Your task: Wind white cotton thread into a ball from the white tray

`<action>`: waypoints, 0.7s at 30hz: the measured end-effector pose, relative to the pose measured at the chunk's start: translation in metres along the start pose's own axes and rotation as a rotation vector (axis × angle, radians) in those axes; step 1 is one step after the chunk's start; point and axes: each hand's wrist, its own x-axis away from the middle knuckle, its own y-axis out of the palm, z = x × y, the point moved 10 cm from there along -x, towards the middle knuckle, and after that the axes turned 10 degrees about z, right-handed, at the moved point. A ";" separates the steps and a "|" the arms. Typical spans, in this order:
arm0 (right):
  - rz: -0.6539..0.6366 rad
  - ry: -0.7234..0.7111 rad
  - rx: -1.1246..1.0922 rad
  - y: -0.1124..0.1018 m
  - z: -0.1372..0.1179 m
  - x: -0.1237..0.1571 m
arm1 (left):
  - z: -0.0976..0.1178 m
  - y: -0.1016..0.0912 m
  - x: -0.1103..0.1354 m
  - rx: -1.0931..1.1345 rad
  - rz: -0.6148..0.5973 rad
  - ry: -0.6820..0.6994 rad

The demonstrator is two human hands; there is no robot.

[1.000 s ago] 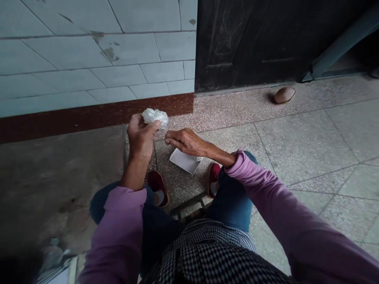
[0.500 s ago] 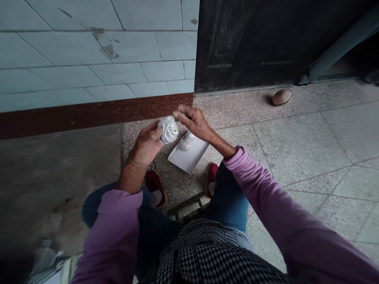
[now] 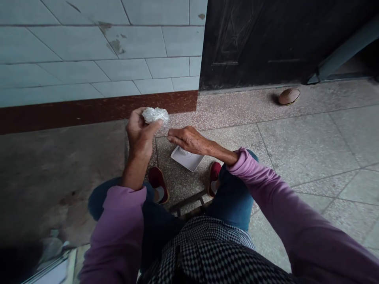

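Clock read from the shallow white box (image 3: pixel 191 162) on the terrazzo floor (image 3: pixel 310 138), between the feet. Box is tilted in plan, inside faces up; in it, toward 11 o'clock, a whitish clear coil (image 3: pixel 184 151), partly covered in view by a hand. Rest of the contents toward 12 hidden.

Left hand (image 3: pixel 140 136), at 10 to 11 o'clock: holding a bundle of shiny white strands (image 3: pixel 155 114), thumb on the near side, bundle sticking out above the grip. Right hand (image 3: pixel 189 141), at 12, over the far part of the box: narrow, thumb and fingertips together, just beside the bundle; can't tell if a strand is pinched there.

Red shoes (image 3: pixel 157 182) at 8 and 4 o'clock. Dark metal bar (image 3: pixel 189 203) at 6. Brown rounded object (image 3: pixel 289 96) on the floor at 2, well apart, near the dark door (image 3: pixel 251 47). Blurred clear plastic bag (image 3: pixel 51 250) at 8, far off; contents unreadable.
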 end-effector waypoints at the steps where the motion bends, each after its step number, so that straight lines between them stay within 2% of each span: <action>1: 0.034 -0.007 -0.028 -0.007 -0.002 -0.002 | 0.001 -0.001 0.000 -0.035 0.000 0.021; 3: 0.141 0.014 -0.074 -0.029 0.002 -0.009 | -0.002 0.005 0.004 -0.107 -0.072 0.004; 6: 0.273 0.055 -0.113 -0.055 0.018 -0.019 | -0.010 0.027 0.023 -0.142 -0.298 -0.135; 8: 0.317 0.053 -0.145 -0.062 0.029 -0.022 | -0.010 0.039 0.038 -0.082 -0.421 -0.233; 10: 0.349 0.036 -0.177 -0.061 0.036 -0.024 | -0.006 0.045 0.046 -0.001 -0.464 -0.286; 12: 0.334 0.015 -0.197 -0.050 0.038 -0.024 | -0.001 0.043 0.041 0.073 -0.414 -0.285; 16: 0.166 -0.019 -0.178 -0.011 0.028 -0.016 | 0.003 0.021 0.015 0.152 -0.171 -0.169; 19: 0.066 -0.036 -0.163 0.009 0.017 -0.004 | 0.003 0.003 0.002 0.038 -0.034 -0.021; 21: 0.039 -0.047 -0.185 0.008 0.010 0.001 | 0.002 -0.002 -0.002 -0.072 -0.016 0.059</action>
